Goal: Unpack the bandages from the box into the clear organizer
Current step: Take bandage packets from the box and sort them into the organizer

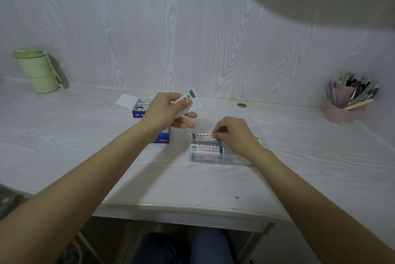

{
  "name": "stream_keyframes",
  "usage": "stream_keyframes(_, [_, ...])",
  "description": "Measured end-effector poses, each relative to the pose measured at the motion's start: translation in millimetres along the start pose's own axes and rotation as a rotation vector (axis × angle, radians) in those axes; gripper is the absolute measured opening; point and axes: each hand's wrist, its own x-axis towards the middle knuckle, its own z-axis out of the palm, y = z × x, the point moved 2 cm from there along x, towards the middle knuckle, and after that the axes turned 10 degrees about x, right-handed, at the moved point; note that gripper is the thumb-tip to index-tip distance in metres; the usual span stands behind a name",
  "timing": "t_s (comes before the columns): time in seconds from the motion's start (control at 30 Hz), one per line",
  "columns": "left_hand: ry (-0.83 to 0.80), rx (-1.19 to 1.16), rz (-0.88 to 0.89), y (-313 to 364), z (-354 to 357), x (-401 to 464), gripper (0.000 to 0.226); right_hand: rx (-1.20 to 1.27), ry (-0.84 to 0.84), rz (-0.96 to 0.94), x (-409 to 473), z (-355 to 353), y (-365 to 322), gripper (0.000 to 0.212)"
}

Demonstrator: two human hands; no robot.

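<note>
White woodgrain desk (89,135), hands pinching flat paper-wrapped bandages (190,103), clear organizer (213,160)

We see both bare forearms reaching forward. The left hand (168,109) is raised, thumb and fingers (185,102) pinching something thin. The right hand (234,133) sits lower, knuckles up, fingers curled, seemingly pinching at their tips.

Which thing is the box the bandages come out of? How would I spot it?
Look along the white desk to the spot under the left hand. The box is blue and white, its flap open. The clear organizer beside it is see-through.
</note>
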Motion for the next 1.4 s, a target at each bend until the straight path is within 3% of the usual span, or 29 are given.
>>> stream_keyframes(0.17, [-0.028,0.047,0.015,-3,-1,1,0.012,0.022,-0.006,-0.001,0,-1,-2,0.009])
stream_keyframes(0.27, [-0.081,0.148,0.05,-6,2,2,0.021,0.437,0.131,-0.002,-5,-12,-15,0.004])
stream_keyframes(0.33, [-0.142,0.172,0.067,-4,7,0,0.022,0.722,0.094,0.022,-7,-17,-27,0.008])
stream_keyframes(0.43, [-0.199,0.182,0.074,-1,15,-2,0.026,0.777,0.092,0.045,-6,-19,-34,0.016])
stream_keyframes(0.67, [0.036,0.183,0.037,-6,4,8,0.028,1.095,0.239,0.22,-1,-21,-10,0.003])
stream_keyframes(0.73, [0.136,0.143,0.034,-8,-1,10,0.027,1.15,0.246,0.228,-2,-19,-3,0.01])
stream_keyframes(0.8, [0.213,0.088,0.02,-8,-5,12,0.026,1.066,0.268,0.216,-2,-17,3,0.015])
stream_keyframes(0.87, [0.239,0.041,0.014,-7,-7,12,0.026,0.832,0.26,0.208,-3,-14,7,0.007])
stream_keyframes(0.97, [0.227,0.029,0.029,-5,-5,11,0.026,0.519,0.209,0.217,-5,-8,9,0.005])
stream_keyframes(1.1, [0.194,0.057,0.031,-5,-3,9,0.026,0.311,0.179,0.141,-3,-2,5,0.004])
stream_keyframes(1.2, [0.177,0.066,0.041,-6,-1,8,0.027,0.339,0.217,0.144,0,-1,3,0.002])
stream_keyframes(1.33, [0.182,0.073,0.043,-6,-2,8,0.027,0.582,0.244,0.246,4,-1,5,0.006])
stream_keyframes(1.4, [0.182,0.074,0.043,-6,-3,8,0.028,0.561,0.257,0.251,5,0,7,0.005])
